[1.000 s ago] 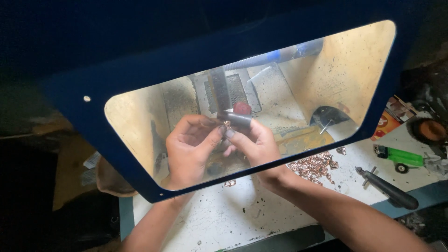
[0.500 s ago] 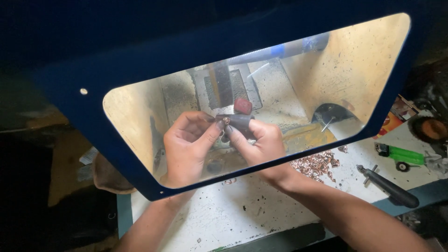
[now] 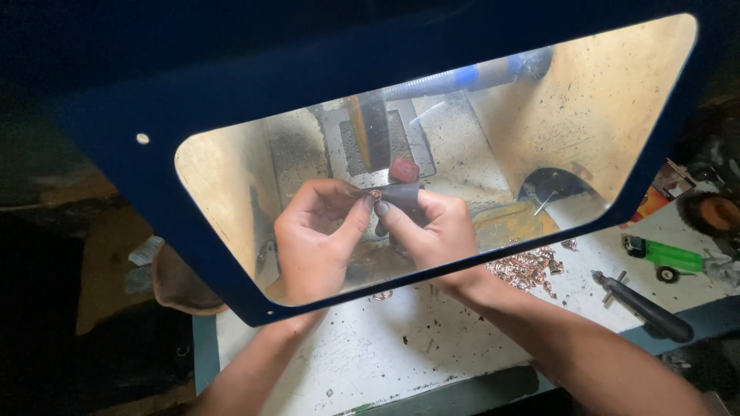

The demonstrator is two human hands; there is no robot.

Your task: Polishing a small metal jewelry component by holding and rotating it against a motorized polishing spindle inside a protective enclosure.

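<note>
Copper ring (image 3: pixel 376 196), small and reddish, sits at the middle of the frame, pinched between your two hands behind the clear window of the blue guard (image 3: pixel 154 200). Your left hand (image 3: pixel 312 239) is closed on it with thumb and forefinger from the left. Your right hand (image 3: pixel 432 231) grips a dark strip of abrasive cloth (image 3: pixel 401 197) folded against the ring, fingers curled shut around it. Both hands hover just in front of the upright dark belt of the sanding machine (image 3: pixel 376 139), and you cannot tell from here whether the ring touches the belt.

As a judgement, you are in the thick of the work on this one piece. A heap of similar copper pieces (image 3: pixel 528 266) lies on the white table (image 3: pixel 362 362) at the right of centre; whether those are finished or waiting does not show.

Packages and labels are few. At the right edge, a flat orange-red packet (image 3: pixel 655 202) peeks from behind the guard, its print too small to make out. Below it lies a green lighter-shaped object (image 3: pixel 667 258), and lower right a black-handled tool (image 3: pixel 644 308). A small red block (image 3: pixel 403 169) sits by the belt, unlabelled.
</note>
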